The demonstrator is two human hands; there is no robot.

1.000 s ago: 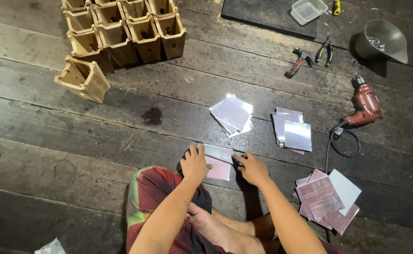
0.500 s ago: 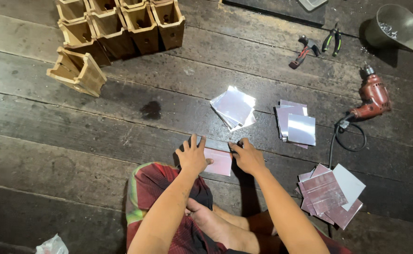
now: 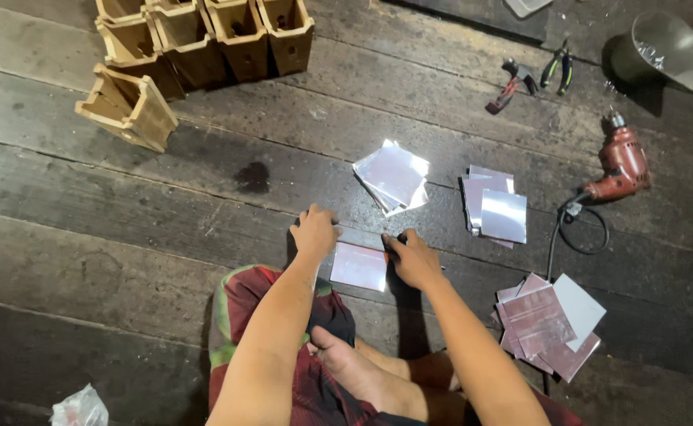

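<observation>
Both hands press on one shiny square sheet (image 3: 358, 266) lying flat on the dark wooden floor (image 3: 126, 237) just ahead of the person's folded legs; the left hand (image 3: 313, 233) lies fingers-down on the sheet's upper left corner, and the right hand (image 3: 411, 256) bears on its right edge, fingers curled, with a thin dark bar (image 3: 362, 237) running between the two hands along the sheet's far edge; whether either hand truly grips the bar or only rests on it, I cannot tell. Beyond the hands sits a fanned stack of sheets (image 3: 394, 176); to its right lies a second stack (image 3: 496, 209), and near the person's right knee a looser pile of pinkish sheets (image 3: 547, 323). A red power drill (image 3: 618, 162) lies on the floor well to the right, its cord looped beside it; pliers (image 3: 558, 69) and a grey bowl (image 3: 666, 47) lie further off; wooden boxes (image 3: 204, 39) cluster at the upper left.
</observation>
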